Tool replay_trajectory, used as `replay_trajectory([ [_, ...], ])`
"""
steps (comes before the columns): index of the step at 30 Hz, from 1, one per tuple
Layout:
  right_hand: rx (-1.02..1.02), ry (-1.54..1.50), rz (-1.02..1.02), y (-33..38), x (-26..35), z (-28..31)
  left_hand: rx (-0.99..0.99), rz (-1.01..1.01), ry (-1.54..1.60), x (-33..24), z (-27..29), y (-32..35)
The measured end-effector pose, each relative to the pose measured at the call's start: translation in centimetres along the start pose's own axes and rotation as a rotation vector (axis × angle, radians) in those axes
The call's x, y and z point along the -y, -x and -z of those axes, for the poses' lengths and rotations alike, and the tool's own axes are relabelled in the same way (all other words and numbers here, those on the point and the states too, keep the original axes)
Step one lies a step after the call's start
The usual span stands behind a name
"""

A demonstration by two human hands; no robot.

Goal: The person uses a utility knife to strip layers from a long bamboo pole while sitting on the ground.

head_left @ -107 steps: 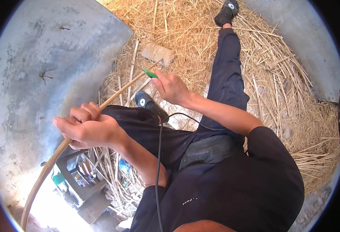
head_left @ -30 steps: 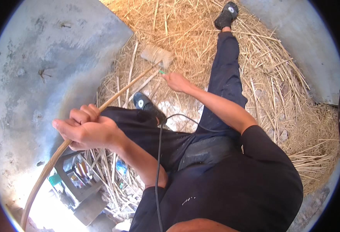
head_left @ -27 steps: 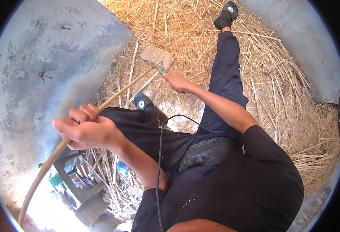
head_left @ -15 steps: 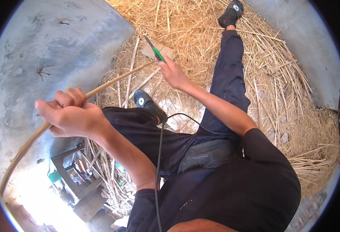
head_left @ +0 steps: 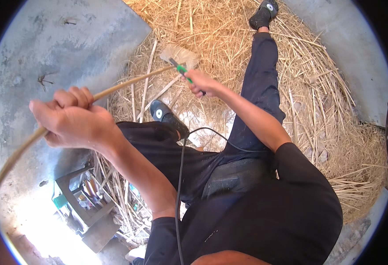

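Head view shows a long, slender, yellowish-tan wooden pole (head_left: 130,82), bowed and tapering, its thin end near the flat, pale rectangular block (head_left: 184,54) and its thicker end running far left of that block. The bare left hand (head_left: 72,117), well left of the block, is clenched around the pole, hiding a stretch of it. Apart from it, the bare right hand (head_left: 198,82), just nearer the person than the block, grips a green-and-black-handled knife (head_left: 182,70); its blade overlaps the pole's thin end, though contact cannot be told. Loose golden straw (head_left: 220,39) surrounds the block; a black shoe (head_left: 158,111) sits on its near side. Compared with half a second ago, the left hand has shifted farther left of the block, and the knife's tip has come back toward the person.
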State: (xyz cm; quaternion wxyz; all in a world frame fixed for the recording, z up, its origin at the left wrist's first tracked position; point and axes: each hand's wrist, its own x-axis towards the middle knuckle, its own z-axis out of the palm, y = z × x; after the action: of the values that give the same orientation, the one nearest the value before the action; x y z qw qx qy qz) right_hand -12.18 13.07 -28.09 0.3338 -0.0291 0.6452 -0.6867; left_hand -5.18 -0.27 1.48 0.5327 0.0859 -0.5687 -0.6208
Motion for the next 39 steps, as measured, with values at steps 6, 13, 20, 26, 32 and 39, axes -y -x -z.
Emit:
replay_trajectory([
  [6,-0.187,0.046,0.201,1.7,4.3,-0.6,0.164,-0.027,0.000,0.3,-2.3,-0.9],
  [13,-0.313,0.669,0.211,3.4,4.0,-1.7,0.223,-0.065,0.037,1.6,-5.2,-2.3],
  [20,-0.461,0.860,0.216,-0.1,-3.5,0.4,0.279,-0.095,0.037,1.3,-6.6,-0.4],
  [26,-0.138,0.296,-0.132,0.1,0.7,0.0,0.262,-0.106,0.006,1.7,-4.9,-0.9],
  [32,-0.497,0.624,0.540,1.4,4.4,-2.5,0.215,-0.098,0.012,2.0,-5.2,-1.8],
  [39,-0.525,0.848,0.365,-6.4,-8.2,0.6,0.231,-0.092,0.007,1.3,-6.1,-1.2],
])
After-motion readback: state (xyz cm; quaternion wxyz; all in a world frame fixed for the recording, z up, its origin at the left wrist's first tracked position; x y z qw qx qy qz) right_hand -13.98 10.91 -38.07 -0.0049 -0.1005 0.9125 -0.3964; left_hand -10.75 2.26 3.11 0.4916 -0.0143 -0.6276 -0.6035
